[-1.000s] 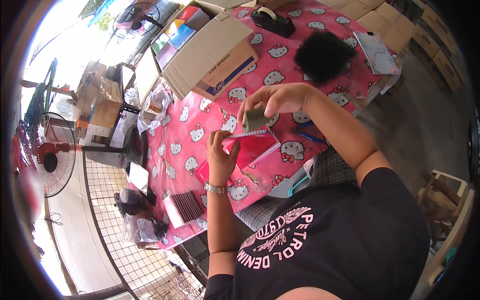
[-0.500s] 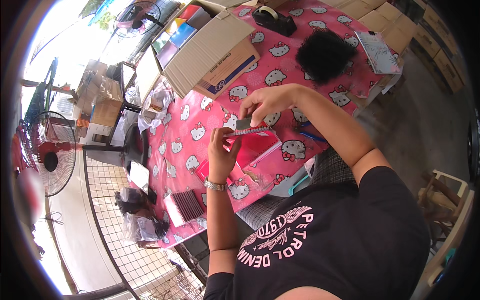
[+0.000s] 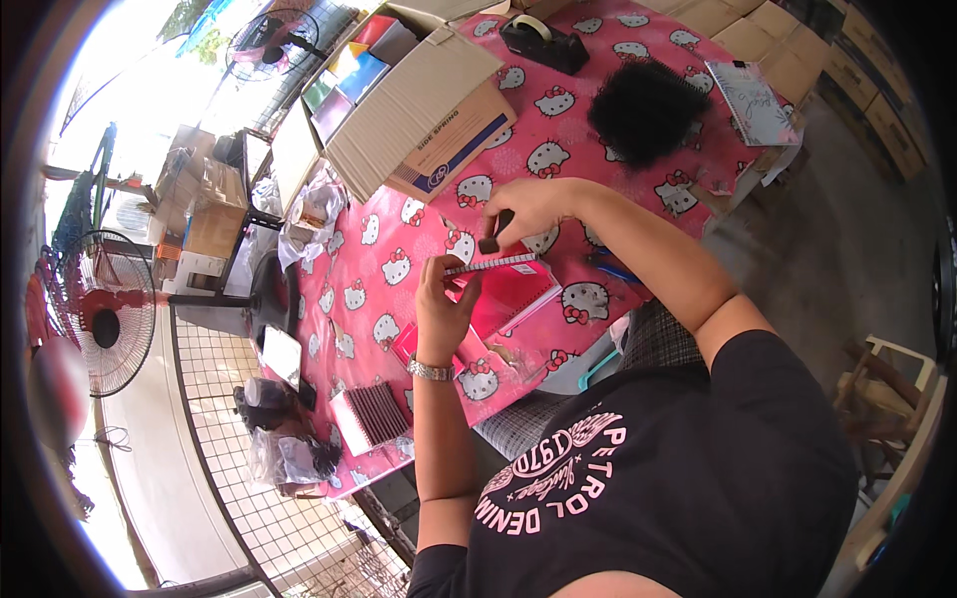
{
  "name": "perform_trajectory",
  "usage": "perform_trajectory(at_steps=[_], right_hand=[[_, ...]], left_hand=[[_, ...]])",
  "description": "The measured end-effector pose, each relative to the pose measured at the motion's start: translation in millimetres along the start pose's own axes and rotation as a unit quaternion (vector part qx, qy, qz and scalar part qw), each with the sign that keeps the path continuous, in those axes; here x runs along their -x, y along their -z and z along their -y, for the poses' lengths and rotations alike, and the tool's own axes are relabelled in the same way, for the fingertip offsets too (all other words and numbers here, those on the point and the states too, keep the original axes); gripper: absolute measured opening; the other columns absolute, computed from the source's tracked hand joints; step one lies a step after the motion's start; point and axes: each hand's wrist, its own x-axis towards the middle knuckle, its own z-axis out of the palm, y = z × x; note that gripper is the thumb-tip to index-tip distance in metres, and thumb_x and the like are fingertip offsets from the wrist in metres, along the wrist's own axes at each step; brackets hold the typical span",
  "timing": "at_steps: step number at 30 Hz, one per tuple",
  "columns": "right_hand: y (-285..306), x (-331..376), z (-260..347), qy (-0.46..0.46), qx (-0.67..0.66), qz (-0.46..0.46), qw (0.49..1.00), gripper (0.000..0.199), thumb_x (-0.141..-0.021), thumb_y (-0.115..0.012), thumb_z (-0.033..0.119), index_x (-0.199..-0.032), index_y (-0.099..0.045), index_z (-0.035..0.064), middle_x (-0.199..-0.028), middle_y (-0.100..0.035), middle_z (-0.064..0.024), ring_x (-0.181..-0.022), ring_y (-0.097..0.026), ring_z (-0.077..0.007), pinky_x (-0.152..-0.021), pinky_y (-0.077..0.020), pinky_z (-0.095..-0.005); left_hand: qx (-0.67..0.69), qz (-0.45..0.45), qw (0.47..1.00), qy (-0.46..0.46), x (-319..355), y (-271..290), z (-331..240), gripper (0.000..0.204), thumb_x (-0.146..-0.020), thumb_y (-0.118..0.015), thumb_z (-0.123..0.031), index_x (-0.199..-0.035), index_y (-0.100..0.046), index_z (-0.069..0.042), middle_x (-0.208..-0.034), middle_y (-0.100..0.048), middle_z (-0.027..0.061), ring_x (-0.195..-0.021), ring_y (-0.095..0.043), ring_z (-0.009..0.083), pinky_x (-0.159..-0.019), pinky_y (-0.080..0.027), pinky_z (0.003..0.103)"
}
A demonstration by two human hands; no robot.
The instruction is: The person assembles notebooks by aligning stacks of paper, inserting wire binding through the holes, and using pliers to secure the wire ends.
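Observation:
A bright pink-red notebook lies on the table in front of me, with a row of wire coils along its far edge. My left hand is closed on the left end of that edge, fingers over the coils and thumb nearer me. Just above the coiled edge, my right hand pinches a small dark block-like piece, apart from the notebook. Its exact kind does not show, and my fingers hide part of it. Right of the notebook lies a blue-handled tool, partly under my right forearm.
An open carton with colourful notebooks stands at the far left. Beyond my right arm are a tape dispenser, a heap of black coils and a white spiral notebook. Stacked notebooks lie near left; a fan stands beyond.
My right hand has lifted slightly off the coiled edge, and the dark piece has turned in its fingers. My left hand stays on the notebook.

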Motion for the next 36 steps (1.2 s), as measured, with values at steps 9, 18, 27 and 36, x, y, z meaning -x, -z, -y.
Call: perform_trajectory(at_steps=[9,18,27,36], right_hand=[[11,5,-45,-0.096,0.203,-0.087,0.971,0.04,-0.081,-0.073,0.03,-0.114,-0.066,0.0088,-0.11,-0.068,-0.0073,-0.105,-0.064,-0.0251,-0.092,-0.0496,-0.0381],[-80,109,-143,-0.076,0.463,-0.426,0.773,0.089,-0.079,-0.077,0.043,-0.149,-0.035,0.0075,-0.151,-0.036,-0.0218,-0.134,-0.042,-0.0433,-0.109,-0.0359,-0.0566],[-144,99,-44,0.101,0.318,-0.456,0.825,0.047,-0.083,-0.073,0.027,-0.125,-0.063,0.0083,-0.113,-0.063,-0.0148,-0.109,-0.058,-0.0333,-0.1,-0.04,-0.0493],[-135,52,-67,0.096,0.457,-0.451,0.761,0.058,-0.089,-0.068,0.033,-0.138,-0.048,0.0089,-0.122,-0.056,-0.015,-0.101,-0.058,-0.0333,-0.09,-0.0425,-0.0452]], left_hand=[[0.008,-0.014,1.0,0.009,3,3,0,0.028,-0.082,-0.076,-0.004,-0.104,-0.058,-0.001,-0.095,-0.064,0.0107,-0.073,-0.064,0.0186,-0.067,-0.053,0.031],[0.209,-0.099,0.969,0.088,26,1,17,0.017,-0.098,-0.06,-0.005,-0.114,-0.061,0.002,-0.095,-0.069,0.0082,-0.074,-0.068,0.0131,-0.067,-0.053,0.025],[0.21,-0.177,0.958,0.087,38,-12,13,0.018,-0.098,-0.064,-0.007,-0.11,-0.064,0.005,-0.087,-0.068,0.0056,-0.074,-0.069,0.0128,-0.068,-0.055,0.025],[0.103,-0.287,0.947,0.098,34,-34,5,0.011,-0.092,-0.071,-0.008,-0.096,-0.068,0.002,-0.081,-0.072,0.0062,-0.068,-0.068,0.0094,-0.062,-0.051,0.024]])
